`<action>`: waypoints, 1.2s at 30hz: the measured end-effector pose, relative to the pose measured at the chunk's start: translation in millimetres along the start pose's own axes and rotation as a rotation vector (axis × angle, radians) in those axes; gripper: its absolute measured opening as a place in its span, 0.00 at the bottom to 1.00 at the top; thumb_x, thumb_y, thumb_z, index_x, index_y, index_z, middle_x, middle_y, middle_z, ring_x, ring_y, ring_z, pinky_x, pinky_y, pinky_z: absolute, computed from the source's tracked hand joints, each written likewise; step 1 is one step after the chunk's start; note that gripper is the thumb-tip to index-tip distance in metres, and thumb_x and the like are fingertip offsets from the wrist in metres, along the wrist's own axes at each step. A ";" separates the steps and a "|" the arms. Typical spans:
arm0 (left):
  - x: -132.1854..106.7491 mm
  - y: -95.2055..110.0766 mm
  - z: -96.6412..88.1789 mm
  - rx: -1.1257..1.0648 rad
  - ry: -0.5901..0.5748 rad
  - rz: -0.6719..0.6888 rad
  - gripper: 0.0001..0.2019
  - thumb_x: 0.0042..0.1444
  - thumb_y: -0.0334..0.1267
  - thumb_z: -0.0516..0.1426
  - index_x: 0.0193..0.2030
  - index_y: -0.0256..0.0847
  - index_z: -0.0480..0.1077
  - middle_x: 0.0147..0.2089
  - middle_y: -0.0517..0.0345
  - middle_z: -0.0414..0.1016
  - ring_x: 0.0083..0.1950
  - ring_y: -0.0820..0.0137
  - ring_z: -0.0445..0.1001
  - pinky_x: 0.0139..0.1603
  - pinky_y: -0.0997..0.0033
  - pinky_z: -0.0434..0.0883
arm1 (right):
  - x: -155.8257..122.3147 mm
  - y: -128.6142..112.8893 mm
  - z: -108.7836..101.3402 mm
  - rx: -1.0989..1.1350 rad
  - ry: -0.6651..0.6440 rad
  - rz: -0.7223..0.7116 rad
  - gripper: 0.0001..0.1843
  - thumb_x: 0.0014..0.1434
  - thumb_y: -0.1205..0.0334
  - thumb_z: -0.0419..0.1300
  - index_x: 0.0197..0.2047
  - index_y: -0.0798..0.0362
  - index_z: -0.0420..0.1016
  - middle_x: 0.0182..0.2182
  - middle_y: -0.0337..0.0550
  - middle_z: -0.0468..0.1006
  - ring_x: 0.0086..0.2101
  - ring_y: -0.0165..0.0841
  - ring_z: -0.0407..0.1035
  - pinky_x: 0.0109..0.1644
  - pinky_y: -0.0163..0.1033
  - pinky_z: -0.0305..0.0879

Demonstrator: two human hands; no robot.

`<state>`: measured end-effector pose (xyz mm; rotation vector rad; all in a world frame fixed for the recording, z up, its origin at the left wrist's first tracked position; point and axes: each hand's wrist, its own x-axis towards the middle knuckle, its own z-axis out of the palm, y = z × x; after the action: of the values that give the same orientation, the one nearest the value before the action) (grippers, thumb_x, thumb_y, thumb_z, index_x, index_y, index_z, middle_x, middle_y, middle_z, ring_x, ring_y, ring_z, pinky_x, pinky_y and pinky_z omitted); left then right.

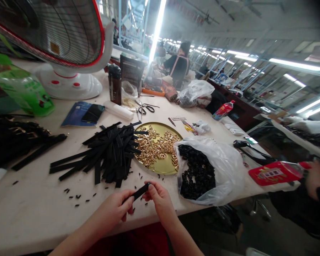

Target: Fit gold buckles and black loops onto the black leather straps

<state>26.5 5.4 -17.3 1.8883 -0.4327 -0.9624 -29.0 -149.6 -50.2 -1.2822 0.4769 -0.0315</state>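
Observation:
Near the table's front edge, my left hand (116,209) and my right hand (160,199) both pinch one short black strap (140,191) between them. The left holds its near end and the right its far end. Just beyond lies a heap of black straps (109,151). A round gold tray (164,167) with several gold buckles (156,147) sits behind the hands. An open clear plastic bag of small black parts (198,172) lies to the right of the tray.
A white and red fan (66,46) stands at the back left beside a green bottle (24,89). A phone on a blue book (81,113), a dark flask (115,83) and scissors (145,106) lie further back. Another person's hand holds a red bottle (277,173) at right.

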 end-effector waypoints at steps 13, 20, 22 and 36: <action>-6.2 7.9 2.3 0.200 0.170 0.094 0.14 0.54 0.44 0.48 0.21 0.42 0.63 0.18 0.64 0.65 0.24 0.68 0.66 0.27 0.74 0.54 | -6.6 5.9 -2.9 0.053 -0.032 0.043 0.18 0.49 0.52 0.62 0.39 0.55 0.77 0.19 0.35 0.64 0.23 0.26 0.56 0.30 0.33 0.54; -8.2 -0.2 16.6 0.179 0.244 0.108 0.14 0.55 0.44 0.47 0.25 0.42 0.67 0.21 0.61 0.68 0.26 0.67 0.67 0.28 0.72 0.56 | -12.3 7.7 -0.3 0.001 0.013 -0.041 0.17 0.51 0.51 0.59 0.40 0.53 0.77 0.19 0.35 0.63 0.24 0.28 0.57 0.32 0.34 0.55; -9.7 -2.1 19.4 0.188 0.262 0.111 0.14 0.55 0.44 0.47 0.27 0.42 0.68 0.24 0.58 0.71 0.28 0.65 0.69 0.30 0.72 0.57 | -14.0 5.2 -0.7 -0.112 0.041 -0.136 0.16 0.52 0.51 0.58 0.39 0.52 0.77 0.23 0.37 0.65 0.27 0.30 0.59 0.33 0.35 0.56; -3.5 0.2 24.0 -0.022 0.020 0.083 0.18 0.53 0.42 0.48 0.49 0.39 0.63 0.22 0.63 0.68 0.22 0.69 0.67 0.25 0.73 0.62 | -14.9 3.9 1.3 0.094 0.008 0.005 0.16 0.46 0.53 0.64 0.36 0.55 0.78 0.24 0.38 0.69 0.25 0.27 0.55 0.31 0.33 0.53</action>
<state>5.8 -6.5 -21.6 1.8446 -0.4831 -0.8892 -42.9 -143.0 -48.7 -1.1888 0.4803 -0.0541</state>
